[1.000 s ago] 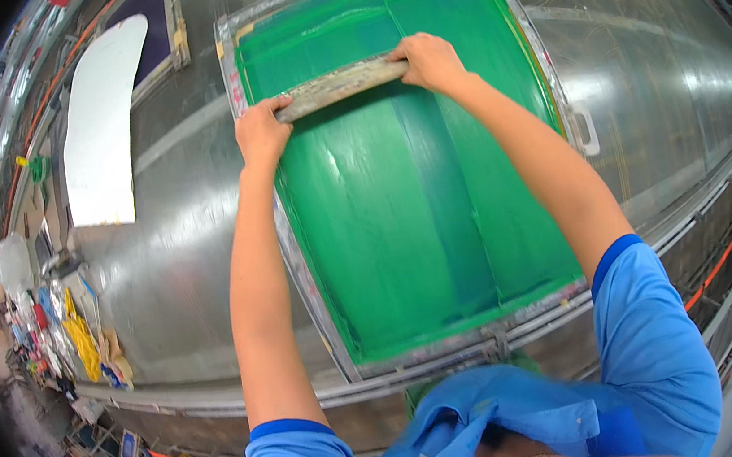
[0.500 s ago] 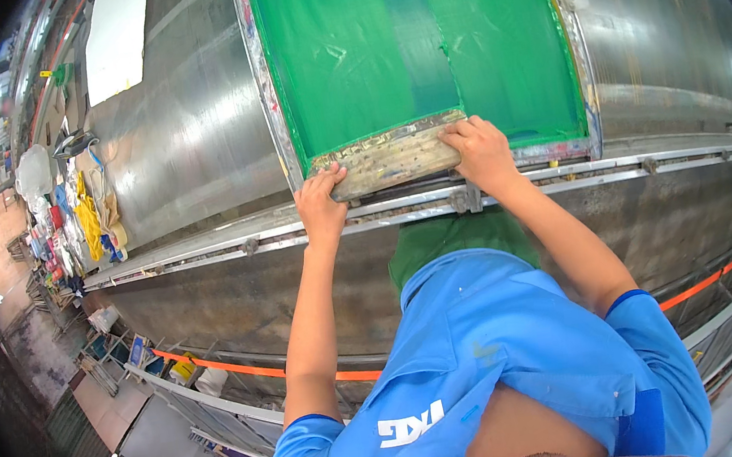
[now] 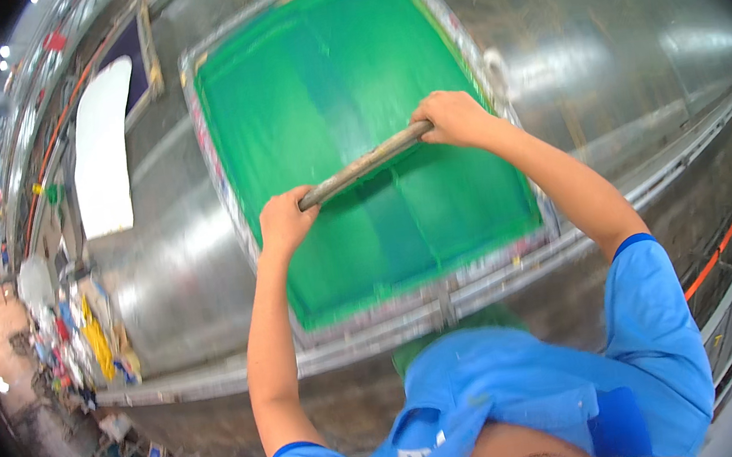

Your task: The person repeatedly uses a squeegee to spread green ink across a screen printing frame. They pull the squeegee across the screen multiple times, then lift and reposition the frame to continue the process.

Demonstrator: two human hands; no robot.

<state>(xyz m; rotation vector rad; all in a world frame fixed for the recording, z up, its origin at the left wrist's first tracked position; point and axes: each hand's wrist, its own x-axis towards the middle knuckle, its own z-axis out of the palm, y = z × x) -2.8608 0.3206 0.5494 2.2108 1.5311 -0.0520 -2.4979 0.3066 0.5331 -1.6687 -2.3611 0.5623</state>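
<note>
A wooden squeegee (image 3: 368,167) lies across a green printing screen (image 3: 214,160), roughly midway along it and slanting up to the right. Its left end is wrapped by my left hand (image 3: 286,222), fingers closed. The right end is gripped by my right hand (image 3: 456,119), fingers curled over the top. Only the squeegee's narrow upper edge shows; its blade side is hidden beneath. Green mesh (image 3: 279,103) fills the screen's stained frame, with a darker band down the middle.
The screen rests on a long metal table (image 3: 182,276) with a rail (image 3: 370,343) along its near edge. Farther left lie a white sheet (image 3: 104,150) and a dark framed panel (image 3: 135,65). Cloths, including a yellow one (image 3: 96,339), hang at the table's left end.
Both hands have moved the squeegee away from me, from the screen's near edge to about its middle. The squeegee has turned from showing its broad face to its edge. The view has tilted.
</note>
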